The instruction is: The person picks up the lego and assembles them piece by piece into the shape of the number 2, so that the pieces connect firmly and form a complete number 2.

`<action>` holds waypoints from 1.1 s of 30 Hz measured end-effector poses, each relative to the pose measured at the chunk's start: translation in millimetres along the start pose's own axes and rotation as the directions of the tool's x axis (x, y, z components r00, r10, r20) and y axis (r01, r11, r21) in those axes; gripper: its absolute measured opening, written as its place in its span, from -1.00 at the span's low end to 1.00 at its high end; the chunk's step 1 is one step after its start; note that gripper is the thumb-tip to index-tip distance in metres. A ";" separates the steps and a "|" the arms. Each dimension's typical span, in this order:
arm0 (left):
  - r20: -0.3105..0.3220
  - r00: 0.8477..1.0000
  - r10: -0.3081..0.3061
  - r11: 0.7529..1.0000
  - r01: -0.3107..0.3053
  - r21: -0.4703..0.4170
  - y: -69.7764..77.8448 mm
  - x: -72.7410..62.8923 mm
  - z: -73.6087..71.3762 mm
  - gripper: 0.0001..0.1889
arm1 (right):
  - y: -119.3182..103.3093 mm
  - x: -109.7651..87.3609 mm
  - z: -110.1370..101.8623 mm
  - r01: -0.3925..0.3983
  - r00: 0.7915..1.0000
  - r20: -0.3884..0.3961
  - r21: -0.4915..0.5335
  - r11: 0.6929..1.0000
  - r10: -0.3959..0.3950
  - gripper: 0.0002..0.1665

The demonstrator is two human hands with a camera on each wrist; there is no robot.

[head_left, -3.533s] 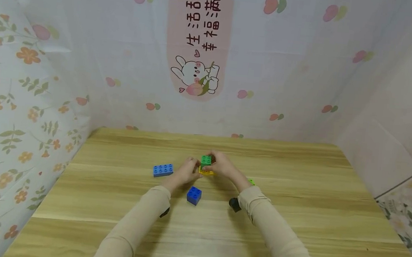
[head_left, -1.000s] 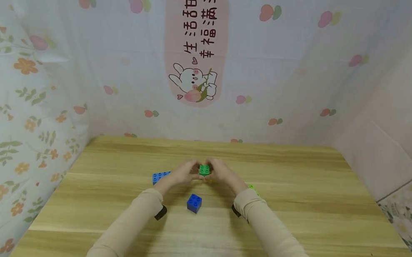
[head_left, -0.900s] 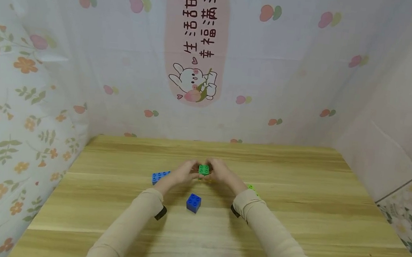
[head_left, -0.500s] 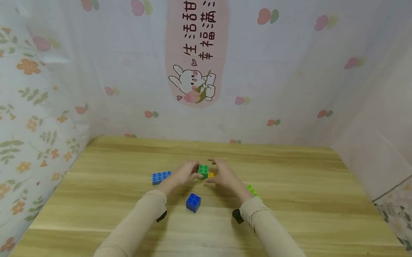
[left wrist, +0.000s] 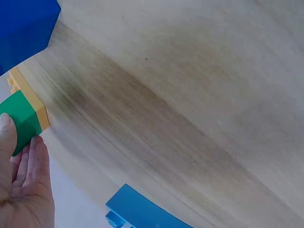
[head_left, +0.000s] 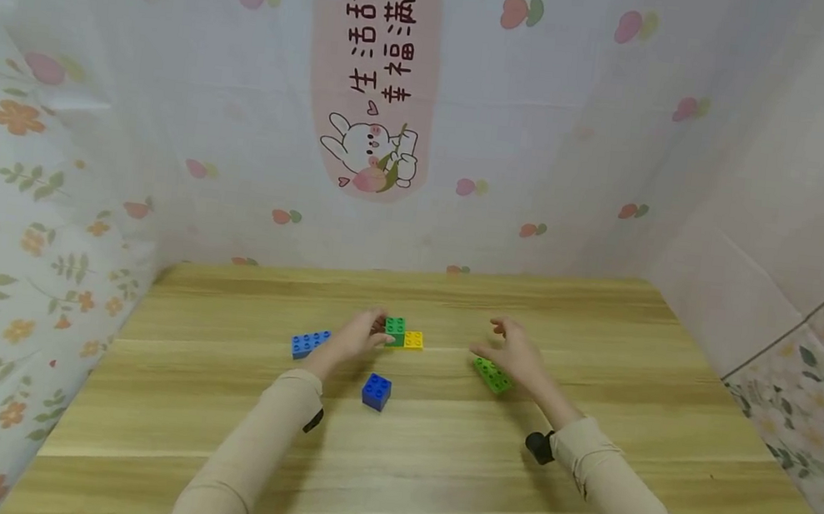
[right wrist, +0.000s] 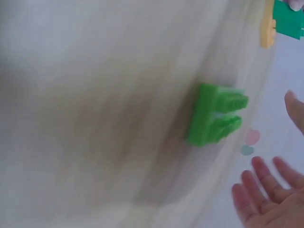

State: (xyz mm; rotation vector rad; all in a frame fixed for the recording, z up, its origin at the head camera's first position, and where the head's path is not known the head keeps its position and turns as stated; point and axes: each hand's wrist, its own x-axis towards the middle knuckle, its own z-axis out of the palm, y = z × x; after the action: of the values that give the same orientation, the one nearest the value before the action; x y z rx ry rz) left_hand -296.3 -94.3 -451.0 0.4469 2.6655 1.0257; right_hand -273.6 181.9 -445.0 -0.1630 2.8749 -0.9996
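A green block (head_left: 394,330) with studs on top sits on the left end of a flat yellow block (head_left: 414,340). My left hand (head_left: 356,339) pinches the green block, thumb on the near side and fingers behind it, as the left wrist view shows. Farther right, my right hand (head_left: 516,358) hovers with fingers spread and nothing in them, just above a lime-green block (head_left: 492,376) on the table. In the right wrist view that lime-green block (right wrist: 204,114) lies apart from the fingers.
A dark blue block (head_left: 377,391) stands on the wooden table (head_left: 419,476) nearer to me, between the forearms. To the left of the left hand lies a longer, lighter blue block (head_left: 308,344). A patterned curtain (head_left: 545,137) rises behind the table.
Earlier both hands were at the green block. The right hand has let go and moved right, over the lime-green block; the left hand has stayed on the green block.
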 end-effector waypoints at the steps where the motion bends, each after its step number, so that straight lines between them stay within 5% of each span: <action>1: -0.001 1.000 0.001 1.000 -0.001 -0.004 -0.1 -0.2 0.1 -0.60 | 2.8 -3.3 -1.3 -0.019 1.000 -0.002 -0.011 1.000 0.019 -0.17; 13: -0.034 0.999 0.005 1.000 -0.006 -0.019 -5.6 -0.1 1.8 -0.57 | 16.1 -26.3 10.5 -0.073 0.997 -0.002 -0.109 0.991 0.073 -0.19; 33: -0.035 0.999 -0.008 0.999 0.006 -0.039 -3.9 -0.7 2.6 -0.57 | 11.7 -24.6 15.1 -0.081 0.997 -0.025 -0.136 0.987 0.078 -0.46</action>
State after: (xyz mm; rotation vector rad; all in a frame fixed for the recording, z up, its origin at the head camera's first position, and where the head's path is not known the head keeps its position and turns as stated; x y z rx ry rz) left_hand -295.5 -95.7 -455.5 0.4154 2.6708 1.0904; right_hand -248.2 185.0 -462.8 -0.0478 2.9420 -0.7956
